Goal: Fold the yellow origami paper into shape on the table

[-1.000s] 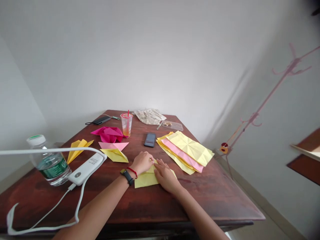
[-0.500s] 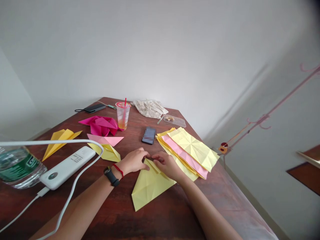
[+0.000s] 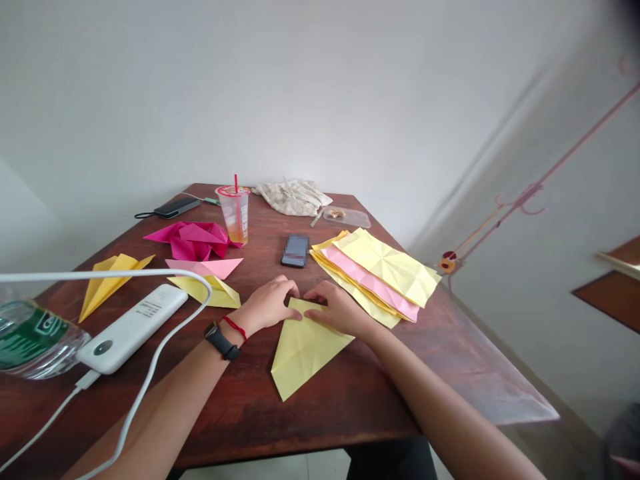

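Note:
A folded yellow paper triangle lies on the wooden table, its point toward me. My left hand and my right hand press on its upper edge from either side, fingertips nearly meeting. Beyond my left hand lie a folded yellow paper piece and a pink paper triangle. To the right of my right hand is a stack of creased yellow and pink paper sheets. A black band and a red string circle my left wrist.
Further back stand a plastic cup with a red straw, a phone, crumpled magenta origami and a yellow paper dart. A white power bank with a cable and a water bottle lie at left.
The yellow paper now forms a triangle with its point toward me, turned from its earlier lower-left slant. My hands have spread along its upper edge. The whole view has tilted upward.

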{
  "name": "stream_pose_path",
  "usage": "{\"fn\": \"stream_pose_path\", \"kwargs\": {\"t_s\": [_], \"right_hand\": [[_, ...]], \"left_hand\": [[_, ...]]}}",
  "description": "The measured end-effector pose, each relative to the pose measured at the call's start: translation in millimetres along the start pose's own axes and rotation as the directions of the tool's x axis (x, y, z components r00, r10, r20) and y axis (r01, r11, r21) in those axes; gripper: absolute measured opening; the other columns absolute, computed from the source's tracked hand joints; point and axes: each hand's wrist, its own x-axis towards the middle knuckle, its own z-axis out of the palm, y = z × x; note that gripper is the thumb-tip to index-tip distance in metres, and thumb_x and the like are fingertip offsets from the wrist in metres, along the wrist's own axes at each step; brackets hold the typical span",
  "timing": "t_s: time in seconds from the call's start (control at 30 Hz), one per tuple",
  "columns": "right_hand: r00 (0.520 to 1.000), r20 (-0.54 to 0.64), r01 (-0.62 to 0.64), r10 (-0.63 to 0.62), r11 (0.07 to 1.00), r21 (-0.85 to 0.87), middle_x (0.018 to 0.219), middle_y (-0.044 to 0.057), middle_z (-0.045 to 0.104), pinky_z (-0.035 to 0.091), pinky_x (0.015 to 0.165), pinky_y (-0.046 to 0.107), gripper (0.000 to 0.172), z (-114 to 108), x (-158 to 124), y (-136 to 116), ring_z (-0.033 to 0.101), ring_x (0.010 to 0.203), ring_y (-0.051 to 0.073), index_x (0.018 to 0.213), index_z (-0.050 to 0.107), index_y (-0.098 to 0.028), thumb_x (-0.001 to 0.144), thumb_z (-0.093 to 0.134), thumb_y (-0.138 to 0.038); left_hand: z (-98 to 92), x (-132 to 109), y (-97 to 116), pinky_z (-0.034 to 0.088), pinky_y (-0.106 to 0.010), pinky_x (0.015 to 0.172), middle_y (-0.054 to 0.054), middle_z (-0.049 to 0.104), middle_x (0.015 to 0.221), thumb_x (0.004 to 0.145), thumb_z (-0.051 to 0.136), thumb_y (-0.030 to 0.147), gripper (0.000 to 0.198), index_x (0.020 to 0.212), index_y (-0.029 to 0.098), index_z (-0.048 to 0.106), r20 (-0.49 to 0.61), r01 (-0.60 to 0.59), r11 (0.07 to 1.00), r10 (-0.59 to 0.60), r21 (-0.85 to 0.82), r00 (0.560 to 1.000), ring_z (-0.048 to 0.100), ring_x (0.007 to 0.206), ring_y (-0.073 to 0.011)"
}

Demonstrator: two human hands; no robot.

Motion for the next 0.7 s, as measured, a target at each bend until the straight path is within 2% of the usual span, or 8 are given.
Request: {"fn": "stream_pose_path", "kwargs": {"t_s": [0.1, 0.27, 0.4, 0.5, 0.6, 0.7], "right_hand": [[1.000, -0.011, 0.006, -0.006, 1.000, -0.002, 0.099, 0.006, 0.069, 0.049, 0.078, 0.032, 0.032, -0.7, 0.2, 0.8, 0.064, 0.089, 0.022, 0.104, 0.073, -0.019, 0.074, 0.076, -0.030], [0.997, -0.021, 0.070, -0.070, 0.997, -0.013, 0.095, 0.005, 0.072, 0.048, 0.075, 0.030, 0.026, -3.0, 2.0, -0.6, 0.065, 0.085, 0.021, 0.100, 0.075, -0.019, 0.075, 0.075, -0.025], [0.995, -0.072, 0.062, -0.063, 0.998, -0.008, 0.098, 0.005, 0.073, 0.049, 0.078, 0.030, 0.027, -3.3, 3.7, 1.2, 0.066, 0.091, 0.023, 0.103, 0.075, -0.020, 0.076, 0.075, -0.025], [0.990, -0.138, 0.014, -0.011, 1.000, 0.019, 0.104, 0.007, 0.073, 0.050, 0.082, 0.032, 0.031, -2.6, 5.3, 4.2, 0.067, 0.095, 0.024, 0.106, 0.075, -0.020, 0.076, 0.077, -0.029], [0.977, -0.204, -0.046, 0.056, 0.997, 0.055, 0.102, 0.007, 0.073, 0.051, 0.078, 0.031, 0.030, -3.4, 7.2, 6.3, 0.067, 0.092, 0.023, 0.106, 0.074, -0.020, 0.077, 0.077, -0.028], [0.967, -0.246, -0.052, 0.070, 0.995, 0.081, 0.101, 0.007, 0.072, 0.051, 0.077, 0.030, 0.028, -5.8, 8.7, 7.1, 0.067, 0.091, 0.022, 0.104, 0.074, -0.020, 0.077, 0.077, -0.029]], "left_hand": [[0.6, 0.7, 0.0, 0.046, -0.031, 0.077, -0.005, 0.066, 0.102, 0.067, 0.085, 0.032, 0.043, 0.103, 0.019, 0.066, -0.007, -0.012, 1.000, 0.012, -0.020, 1.000, 0.066, 0.093, -0.0254], [1.8, 2.5, -2.0, 0.046, -0.031, 0.074, -0.005, 0.066, 0.099, 0.069, 0.083, 0.033, 0.041, 0.105, 0.020, 0.069, 0.023, 0.004, 1.000, -0.004, -0.001, 1.000, 0.065, 0.086, -0.0233], [1.6, 3.9, -3.8, 0.047, -0.031, 0.072, -0.005, 0.065, 0.095, 0.066, 0.085, 0.039, 0.046, 0.106, 0.019, 0.071, 0.039, 0.026, 1.000, -0.026, 0.006, 0.999, 0.064, 0.082, -0.0228], [0.7, 3.4, -3.1, 0.046, -0.030, 0.070, -0.005, 0.065, 0.092, 0.064, 0.085, 0.041, 0.044, 0.100, 0.019, 0.073, 0.042, 0.051, 0.999, -0.052, 0.015, 0.998, 0.063, 0.080, -0.0222], [-0.4, 2.4, -1.4, 0.043, -0.028, 0.066, -0.003, 0.065, 0.087, 0.063, 0.084, 0.041, 0.036, 0.090, 0.020, 0.072, 0.040, 0.079, 0.997, -0.080, 0.023, 0.996, 0.062, 0.078, -0.0206], [-1.2, 2.5, -1.3, 0.041, -0.026, 0.063, 0.000, 0.066, 0.082, 0.065, 0.083, 0.038, 0.029, 0.082, 0.020, 0.067, 0.043, 0.075, 0.997, -0.075, 0.006, 0.996, 0.059, 0.073, -0.0180]]}}
